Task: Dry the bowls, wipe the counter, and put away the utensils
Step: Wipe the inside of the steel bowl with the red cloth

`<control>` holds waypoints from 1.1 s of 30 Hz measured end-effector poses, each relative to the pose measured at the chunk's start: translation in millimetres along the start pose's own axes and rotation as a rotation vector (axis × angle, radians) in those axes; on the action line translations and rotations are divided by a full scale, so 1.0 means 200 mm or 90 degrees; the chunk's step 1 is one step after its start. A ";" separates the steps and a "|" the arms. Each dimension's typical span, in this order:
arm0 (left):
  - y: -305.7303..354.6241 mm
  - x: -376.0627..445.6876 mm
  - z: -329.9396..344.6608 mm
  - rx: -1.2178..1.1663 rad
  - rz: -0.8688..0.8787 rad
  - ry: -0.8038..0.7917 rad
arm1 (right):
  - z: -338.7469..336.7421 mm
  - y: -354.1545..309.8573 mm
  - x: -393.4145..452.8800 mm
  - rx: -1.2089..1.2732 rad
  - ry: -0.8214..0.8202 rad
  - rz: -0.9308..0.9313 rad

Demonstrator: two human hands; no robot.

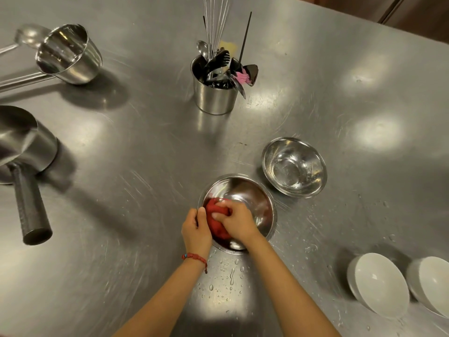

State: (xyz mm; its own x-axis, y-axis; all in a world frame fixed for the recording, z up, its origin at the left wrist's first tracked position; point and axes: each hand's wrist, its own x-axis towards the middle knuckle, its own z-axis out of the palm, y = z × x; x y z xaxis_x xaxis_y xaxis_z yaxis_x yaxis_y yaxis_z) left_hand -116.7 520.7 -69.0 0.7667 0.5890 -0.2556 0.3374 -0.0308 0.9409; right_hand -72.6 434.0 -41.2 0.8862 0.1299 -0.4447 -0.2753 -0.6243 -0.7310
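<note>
Bowls under inspection: one steel bowl (243, 190) sits near the front centre of the stainless counter (136, 166), with the left hand (196, 229) gripping its near-left rim, fingers closed over the edge. The right hand (237, 221) is inside it, fingers curled tight on a bunched red cloth (215, 216) pressed against the bowl's inner wall. A red bracelet (194, 257) is on the left wrist. The counter surface is scratched, shows bright light reflections, and carries water droplets (228, 276) in front of the held bowl and to its right. A second steel bowl (294, 166), upright and wet inside, stands just beside the held one, behind and to its right. Two white bowls (379, 283) rest tilted at the front right, side by side, the outer one cut off by the frame edge. The counter's far right edge (364, 20) runs diagonally, with dark flooring beyond. Open surface lies at centre left and far right. A steel utensil canister (213, 96) at rear centre holds a whisk (216, 18), spoons, dark tools and a pink brush (243, 77). A steel pot (70, 54) lies tipped at rear left, empty, with a ladle (29, 35) behind it. A saucepan (24, 147) with a dark handle occupies the left edge; contents cannot be determined.
</note>
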 end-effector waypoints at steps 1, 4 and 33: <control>0.00 -0.01 0.01 -0.006 -0.010 0.005 | 0.01 -0.02 0.01 0.032 0.057 0.010; 0.00 -0.07 0.03 -0.038 -0.046 0.012 | 0.06 -0.07 0.03 0.095 0.153 0.042; 0.00 0.06 0.05 0.033 0.031 -0.112 | 0.01 0.06 -0.13 -0.012 0.100 0.009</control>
State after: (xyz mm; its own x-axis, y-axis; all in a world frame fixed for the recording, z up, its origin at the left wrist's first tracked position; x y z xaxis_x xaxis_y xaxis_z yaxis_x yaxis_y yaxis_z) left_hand -102.4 518.7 -74.3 0.8651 0.4355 -0.2489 0.3213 -0.0999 0.9417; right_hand -99.5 425.4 -40.5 0.9302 -0.0008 -0.3670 -0.2825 -0.6402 -0.7144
